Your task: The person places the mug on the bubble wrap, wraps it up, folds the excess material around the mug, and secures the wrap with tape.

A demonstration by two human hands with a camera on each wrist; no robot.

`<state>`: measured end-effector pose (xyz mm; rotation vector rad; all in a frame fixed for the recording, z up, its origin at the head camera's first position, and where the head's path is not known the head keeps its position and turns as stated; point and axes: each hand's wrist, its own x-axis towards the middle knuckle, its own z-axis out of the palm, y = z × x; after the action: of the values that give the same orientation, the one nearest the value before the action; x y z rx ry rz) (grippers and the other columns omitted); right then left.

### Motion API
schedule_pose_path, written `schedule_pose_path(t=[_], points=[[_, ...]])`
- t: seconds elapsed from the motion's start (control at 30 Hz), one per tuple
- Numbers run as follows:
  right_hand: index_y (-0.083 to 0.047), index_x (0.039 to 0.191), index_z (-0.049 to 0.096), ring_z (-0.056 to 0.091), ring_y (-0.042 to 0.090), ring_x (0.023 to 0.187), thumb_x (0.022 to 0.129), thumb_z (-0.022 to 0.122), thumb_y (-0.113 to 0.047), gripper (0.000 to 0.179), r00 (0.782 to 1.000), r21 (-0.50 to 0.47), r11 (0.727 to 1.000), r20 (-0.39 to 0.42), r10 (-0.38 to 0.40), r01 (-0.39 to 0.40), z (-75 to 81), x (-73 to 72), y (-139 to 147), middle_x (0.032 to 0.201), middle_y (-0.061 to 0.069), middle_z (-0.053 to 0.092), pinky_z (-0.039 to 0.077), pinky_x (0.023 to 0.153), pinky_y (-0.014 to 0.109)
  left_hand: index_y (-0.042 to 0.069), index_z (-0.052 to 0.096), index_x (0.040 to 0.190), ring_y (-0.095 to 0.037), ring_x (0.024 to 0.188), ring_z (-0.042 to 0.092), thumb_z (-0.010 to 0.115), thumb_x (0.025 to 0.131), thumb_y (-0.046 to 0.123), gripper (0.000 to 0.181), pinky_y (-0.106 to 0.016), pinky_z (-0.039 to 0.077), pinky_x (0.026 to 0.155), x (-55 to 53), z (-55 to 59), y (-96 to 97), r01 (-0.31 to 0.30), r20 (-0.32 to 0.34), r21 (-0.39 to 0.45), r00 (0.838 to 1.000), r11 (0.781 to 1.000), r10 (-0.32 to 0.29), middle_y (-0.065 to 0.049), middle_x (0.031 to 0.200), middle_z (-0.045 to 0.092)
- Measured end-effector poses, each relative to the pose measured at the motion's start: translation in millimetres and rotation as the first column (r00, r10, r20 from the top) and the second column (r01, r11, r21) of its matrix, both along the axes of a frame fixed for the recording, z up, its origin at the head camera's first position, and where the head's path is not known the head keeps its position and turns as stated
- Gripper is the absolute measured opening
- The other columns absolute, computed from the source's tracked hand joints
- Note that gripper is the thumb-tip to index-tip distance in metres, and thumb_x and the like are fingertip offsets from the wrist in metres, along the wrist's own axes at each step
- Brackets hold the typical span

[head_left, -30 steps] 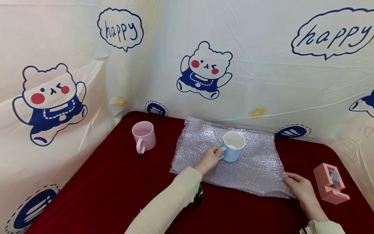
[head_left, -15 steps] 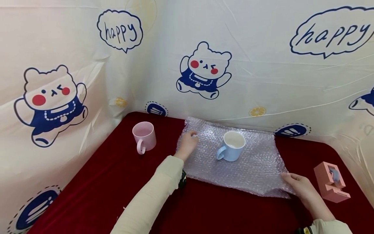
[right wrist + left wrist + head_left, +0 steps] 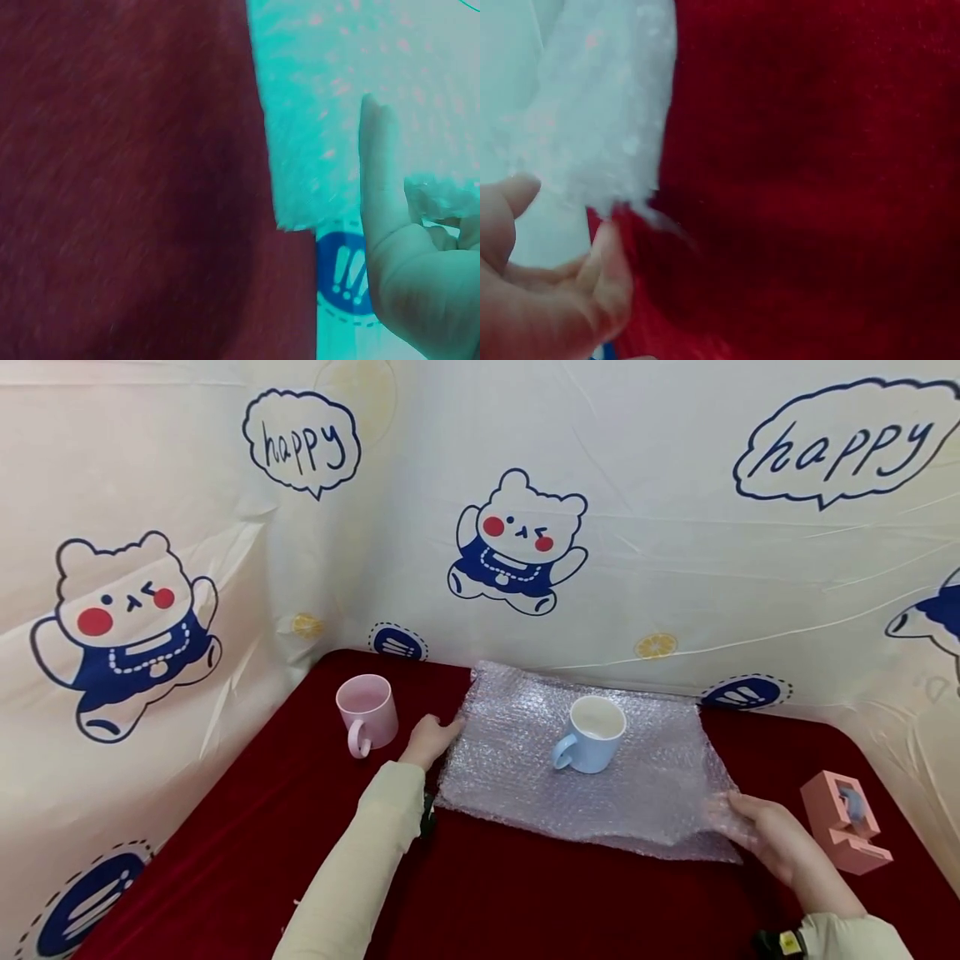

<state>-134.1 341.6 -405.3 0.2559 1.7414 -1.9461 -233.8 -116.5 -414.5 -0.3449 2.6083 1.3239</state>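
Observation:
A sheet of bubble wrap [image 3: 517, 777] lies spread on the dark red cloth. On it stands a light blue mug [image 3: 596, 743], upright, its handle toward the left. At the sheet's left edge is my left hand [image 3: 431, 741]; in the left wrist view its thumb [image 3: 521, 193] and fingers [image 3: 611, 270] are apart, around the wrap's edge without pinching it. My right hand [image 3: 776, 839] holds the right front edge of the wrap, thumb above and blurred fingers seen through the plastic below. A pink mug [image 3: 371, 714] stands just left of my left hand.
A pink tape dispenser [image 3: 843, 827] with a bluish roll stands right of my right hand. Behind and to the left hangs a pale curtain [image 3: 660, 560] printed with bears, meeting the back edge of the red-covered table [image 3: 525, 902].
My left hand has let go of the blue mug's handle and moved left to the sheet's left edge. The right hand's fingers have slid further under the wrap.

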Motion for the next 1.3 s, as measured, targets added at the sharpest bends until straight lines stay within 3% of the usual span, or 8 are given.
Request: schedule_pose_path(t=[0.3, 0.47, 0.53, 0.6, 0.67, 0.73, 1.1, 1.3], points=[[-0.022, 0.092, 0.066, 0.066, 0.004, 0.087, 0.103, 0.035, -0.013, 0.034, 0.987, -0.256, 0.957, -0.039, -0.153, 0.138, 15.9, -9.1, -20, 0.095, -0.010, 0.065, 0.056, 0.080, 0.021, -0.005, 0.057, 0.124, -0.025, 0.102, 0.058, 0.059, 0.095, 0.019, 0.038, -0.037, 0.050, 0.089, 2.2, -10.7, -1.5, -0.032, -0.016, 0.187, 0.999, 0.982, 0.036, -0.023, 0.123, 0.059], [-0.014, 0.149, 0.020, 0.062, -0.004, 0.089, 0.103, 0.035, -0.016, 0.048, 0.979, -0.221, 0.959, -0.055, -0.195, 0.179, 26.3, -20.3, -37, 0.157, -0.006, 0.024, 0.053, 0.084, 0.017, -0.003, 0.060, 0.122, -0.023, 0.094, 0.059, 0.058, 0.095, 0.016, 0.033, -0.033, 0.051, 0.082, 1.4, -11.4, -2.9, -0.030, -0.053, 0.189, 0.998, 0.981, 0.041, -0.022, 0.118, 0.062], [-0.009, 0.151, -0.007, 0.064, -0.005, 0.088, 0.103, 0.035, -0.018, 0.064, 0.978, -0.206, 0.962, -0.069, -0.196, 0.178, 31.3, -24.5, -45, 0.156, -0.005, 0.027, 0.052, 0.084, 0.015, -0.002, 0.060, 0.121, -0.023, 0.094, 0.059, 0.058, 0.095, 0.015, 0.032, -0.033, 0.051, 0.082, 0.7, -12.4, -3.4, -0.029, -0.054, 0.193, 0.998, 0.981, 0.040, -0.021, 0.117, 0.062], [-0.010, 0.151, -0.009, 0.067, 0.000, 0.087, 0.103, 0.037, -0.020, 0.067, 0.975, -0.246, 0.951, -0.069, -0.209, 0.187, 36.2, -28.1, -53, 0.128, -0.004, 0.060, 0.053, 0.083, 0.015, -0.001, 0.061, 0.121, -0.024, 0.096, 0.060, 0.058, 0.095, 0.015, 0.031, -0.033, 0.051, 0.083, -0.2, -13.5, -3.5, -0.029, -0.054, 0.198, 0.998, 0.980, 0.040, -0.020, 0.117, 0.063], [-0.013, 0.151, -0.013, 0.069, 0.004, 0.087, 0.103, 0.037, -0.020, 0.070, 0.973, -0.294, 0.936, -0.067, -0.219, 0.191, 41.7, -31.4, -61, 0.093, -0.008, 0.069, 0.053, 0.082, 0.016, 0.001, 0.061, 0.121, -0.024, 0.098, 0.060, 0.057, 0.095, 0.015, 0.029, -0.033, 0.050, 0.084, -1.1, -14.3, -3.2, -0.028, -0.056, 0.199, 0.998, 0.980, 0.040, -0.019, 0.117, 0.063], [-0.013, 0.149, -0.023, 0.070, 0.005, 0.087, 0.103, 0.035, -0.020, 0.074, 0.973, -0.329, 0.925, -0.065, -0.223, 0.191, 47.4, -34.5, -70, 0.090, -0.005, 0.071, 0.053, 0.082, 0.015, 0.001, 0.061, 0.121, -0.023, 0.099, 0.060, 0.057, 0.096, 0.014, 0.028, -0.033, 0.050, 0.084, -1.5, -15.1, -2.9, -0.025, -0.061, 0.195, 0.997, 0.980, 0.037, -0.019, 0.117, 0.063], [-0.006, 0.143, 0.022, 0.067, -0.002, 0.093, 0.105, 0.022, -0.019, 0.040, 0.950, -0.219, 0.958, -0.208, -0.234, 0.188, 54.1, -51.8, -109, 0.091, -0.015, 0.071, 0.051, 0.087, 0.013, 0.001, 0.061, 0.121, -0.020, 0.087, 0.061, 0.056, 0.096, 0.011, 0.027, -0.027, 0.052, 0.073, 1.9, -11.8, -0.8, -0.027, -0.061, 0.211, 0.997, 0.977, 0.041, -0.018, 0.109, 0.063], [-0.006, 0.130, 0.036, 0.057, -0.001, 0.116, 0.106, 0.020, -0.022, 0.033, 0.930, 0.040, 0.982, -0.333, -0.159, 0.182, 48.2, -58.9, -124, 0.120, -0.014, 0.063, 0.027, 0.117, 0.031, 0.001, 0.060, 0.121, -0.019, 0.087, 0.061, 0.055, 0.096, 0.011, 0.027, -0.028, 0.053, 0.075, 2.4, -10.0, -0.9, -0.028, -0.055, 0.218, 0.998, 0.976, 0.041, -0.018, 0.108, 0.063]])
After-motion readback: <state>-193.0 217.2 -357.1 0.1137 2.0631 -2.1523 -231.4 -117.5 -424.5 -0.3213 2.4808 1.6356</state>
